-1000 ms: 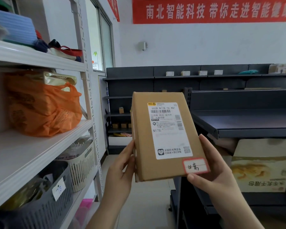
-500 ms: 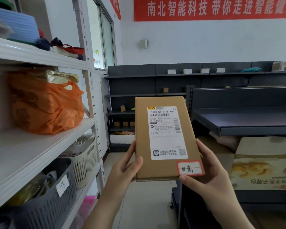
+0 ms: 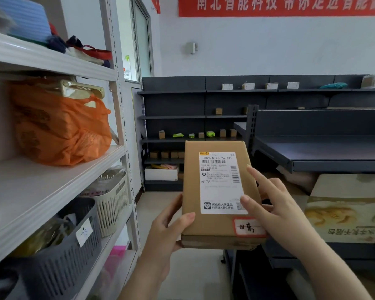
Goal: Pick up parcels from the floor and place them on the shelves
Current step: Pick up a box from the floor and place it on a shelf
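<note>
The left hand [image 3: 168, 230] grips the lower left corner of the cardboard parcel [image 3: 219, 193], thumb on its front face and the fingers out of sight behind it. The right hand [image 3: 275, 211] has changed its hold: half a second ago it cupped the parcel's lower right edge from behind, and now its thumb and forefinger are spread over the front, the thumb tip on the lower right corner of the white shipping label [image 3: 220, 182] and the forefinger lying along the parcel's right edge. The parcel has also come lower in the view and tipped back a little, so its bottom edge now shows. It is off the floor, held upright between both hands at chest height, with a red-bordered handwritten tag [image 3: 248, 227] just below the right thumb.

This looks like reading or checking the label before choosing a spot, so the lifting half of the task seems done and the placing is not yet begun.

To the right of the hands a dark grey shelf [image 3: 325, 152] lies bare at about parcel height. To their left the white shelf [image 3: 52, 187] carries an orange bag [image 3: 59, 126]. Beyond the hands, far grey shelves [image 3: 173, 139] hold small boxes.
</note>
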Motion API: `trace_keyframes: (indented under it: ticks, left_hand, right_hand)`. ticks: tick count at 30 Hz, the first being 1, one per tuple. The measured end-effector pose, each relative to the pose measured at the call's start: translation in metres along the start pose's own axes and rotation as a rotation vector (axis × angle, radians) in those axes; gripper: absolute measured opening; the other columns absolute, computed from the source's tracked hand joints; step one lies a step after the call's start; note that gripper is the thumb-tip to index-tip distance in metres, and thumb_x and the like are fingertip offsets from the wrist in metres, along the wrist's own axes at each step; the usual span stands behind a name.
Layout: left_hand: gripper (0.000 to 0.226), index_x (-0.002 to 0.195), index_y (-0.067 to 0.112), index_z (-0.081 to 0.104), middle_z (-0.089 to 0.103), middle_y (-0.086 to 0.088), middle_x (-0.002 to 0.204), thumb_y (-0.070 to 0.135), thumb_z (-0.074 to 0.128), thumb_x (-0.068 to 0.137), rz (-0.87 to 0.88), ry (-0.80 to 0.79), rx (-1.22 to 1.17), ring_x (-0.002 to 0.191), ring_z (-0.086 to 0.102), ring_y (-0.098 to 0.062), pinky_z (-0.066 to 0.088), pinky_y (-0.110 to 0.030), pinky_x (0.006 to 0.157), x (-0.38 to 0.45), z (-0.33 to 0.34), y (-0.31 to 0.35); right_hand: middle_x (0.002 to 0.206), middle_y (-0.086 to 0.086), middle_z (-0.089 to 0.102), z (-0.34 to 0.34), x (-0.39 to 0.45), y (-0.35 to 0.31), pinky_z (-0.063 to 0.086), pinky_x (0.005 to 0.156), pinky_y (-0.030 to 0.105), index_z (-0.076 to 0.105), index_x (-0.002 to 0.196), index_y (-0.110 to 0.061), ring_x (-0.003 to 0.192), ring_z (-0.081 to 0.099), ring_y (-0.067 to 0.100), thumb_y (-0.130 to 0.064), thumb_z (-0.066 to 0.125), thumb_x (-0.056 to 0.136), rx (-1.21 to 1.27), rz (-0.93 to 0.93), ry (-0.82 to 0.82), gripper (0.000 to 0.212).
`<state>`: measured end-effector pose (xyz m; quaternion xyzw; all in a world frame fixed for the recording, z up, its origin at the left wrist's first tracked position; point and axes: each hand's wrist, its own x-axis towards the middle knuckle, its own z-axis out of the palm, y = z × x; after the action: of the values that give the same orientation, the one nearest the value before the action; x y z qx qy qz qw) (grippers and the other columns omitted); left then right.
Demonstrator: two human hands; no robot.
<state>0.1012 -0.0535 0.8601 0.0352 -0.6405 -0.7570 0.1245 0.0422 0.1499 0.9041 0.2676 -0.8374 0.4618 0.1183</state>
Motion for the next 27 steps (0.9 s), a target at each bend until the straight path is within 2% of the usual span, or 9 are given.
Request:
trace_keyframes:
  ticks: [3,5,8,10,14,17,24,27]
  left_hand:
    - [0.058,0.104,0.044,0.063,0.073,0.010,0.102,0.041,0.069,0.046,-0.018,0.033,-0.035,0.081,0.070,-0.005,0.059,-0.044,0.075,0.000,0.001,-0.007]
    - [0.046,0.100,0.044,0.065,0.074,0.010,0.096,0.035,0.067,0.054,-0.039,0.058,-0.061,0.083,0.069,-0.008,0.058,-0.045,0.075,0.001,0.001,-0.009]
    - [0.032,0.094,0.043,0.067,0.075,0.013,0.084,0.030,0.064,0.065,-0.056,0.088,-0.084,0.090,0.065,-0.016,0.059,-0.043,0.071,0.003,0.000,-0.009]
    - [0.026,0.095,0.042,0.066,0.075,0.015,0.079,0.025,0.066,0.075,-0.059,0.100,-0.088,0.093,0.063,-0.019,0.058,-0.043,0.071,0.004,0.000,-0.009]
    - [0.030,0.103,0.037,0.065,0.075,0.011,0.079,0.027,0.066,0.074,-0.070,0.099,-0.086,0.093,0.064,-0.020,0.057,-0.048,0.077,0.007,-0.002,-0.010]
    - [0.036,0.104,0.035,0.065,0.075,0.010,0.079,0.031,0.066,0.069,-0.074,0.096,-0.080,0.090,0.064,-0.019,0.057,-0.047,0.077,0.011,-0.002,-0.012]
    - [0.030,0.110,0.033,0.063,0.072,0.002,0.094,0.026,0.061,0.081,-0.065,0.090,-0.076,0.094,0.063,-0.022,0.058,-0.042,0.071,0.018,0.001,-0.013]
    - [0.024,0.102,0.036,0.064,0.074,0.010,0.082,0.023,0.058,0.083,-0.061,0.090,-0.072,0.092,0.064,-0.019,0.058,-0.039,0.068,0.021,0.003,-0.013]
  right_hand:
    - [0.105,-0.017,0.041,0.002,0.002,0.005,0.054,0.080,0.035,0.032,0.122,-0.060,0.099,0.055,0.010,-0.076,0.040,0.057,-0.016,-0.013,-0.036,0.067]
    - [0.106,-0.016,0.043,0.003,0.001,0.008,0.055,0.078,0.034,0.040,0.116,-0.059,0.100,0.057,0.010,-0.074,0.042,0.058,0.032,-0.016,-0.045,0.060]
    - [0.108,-0.019,0.044,0.004,-0.001,0.013,0.054,0.079,0.025,0.044,0.112,-0.057,0.102,0.054,0.005,-0.071,0.043,0.060,0.035,-0.042,-0.048,0.054]
    - [0.104,-0.027,0.044,0.005,-0.003,0.018,0.051,0.079,0.016,0.045,0.110,-0.059,0.103,0.050,-0.002,-0.076,0.042,0.063,0.008,-0.066,-0.042,0.050]
    - [0.106,-0.030,0.045,0.006,-0.010,0.022,0.041,0.078,0.001,0.055,0.108,-0.056,0.107,0.046,-0.007,-0.083,0.047,0.056,0.031,-0.114,0.010,0.059]
    - [0.104,-0.028,0.049,0.005,-0.015,0.024,0.041,0.078,0.003,0.061,0.102,-0.053,0.105,0.049,-0.005,-0.083,0.049,0.056,0.070,-0.127,0.050,0.056]
    - [0.105,-0.024,0.053,0.004,-0.024,0.030,0.041,0.078,0.001,0.064,0.096,-0.050,0.104,0.051,-0.003,-0.081,0.048,0.059,0.080,-0.145,0.154,0.051]
    - [0.103,-0.027,0.053,0.003,-0.027,0.033,0.041,0.077,0.000,0.065,0.094,-0.051,0.103,0.051,-0.005,-0.082,0.048,0.058,0.082,-0.133,0.177,0.050]
